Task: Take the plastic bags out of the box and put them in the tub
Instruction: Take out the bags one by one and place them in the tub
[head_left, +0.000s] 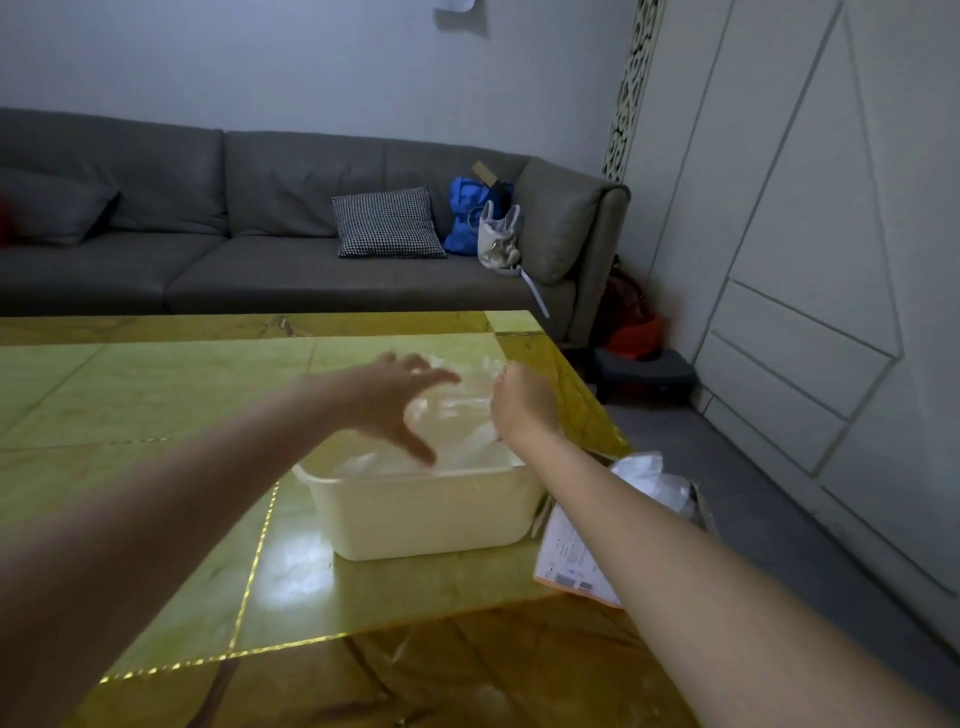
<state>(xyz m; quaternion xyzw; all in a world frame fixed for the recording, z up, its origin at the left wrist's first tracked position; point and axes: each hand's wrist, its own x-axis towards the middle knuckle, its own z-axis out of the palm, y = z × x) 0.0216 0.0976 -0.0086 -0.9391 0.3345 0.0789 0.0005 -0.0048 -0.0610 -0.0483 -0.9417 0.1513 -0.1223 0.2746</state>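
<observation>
A cream plastic tub (421, 514) stands on the yellow-green table, near its right edge. A heap of clear plastic bags (457, 415) bulges above the tub's rim. My left hand (395, 400) lies spread with straight fingers on the left side of the heap. My right hand (522, 400) is at the heap's right side with its fingers curled into the plastic. To the right of the tub, the cardboard box (571, 556) hangs over the table's edge, with more clear bags (649, 478) showing in it. My right forearm hides much of the box.
The glossy table (156, 415) stretches far to the left and toward me. Behind it runs a grey sofa (260, 234) with a checked cushion (387, 223) and a blue bag (470, 213). A dark stool (644, 374) and a white cabinet wall (805, 260) are on the right.
</observation>
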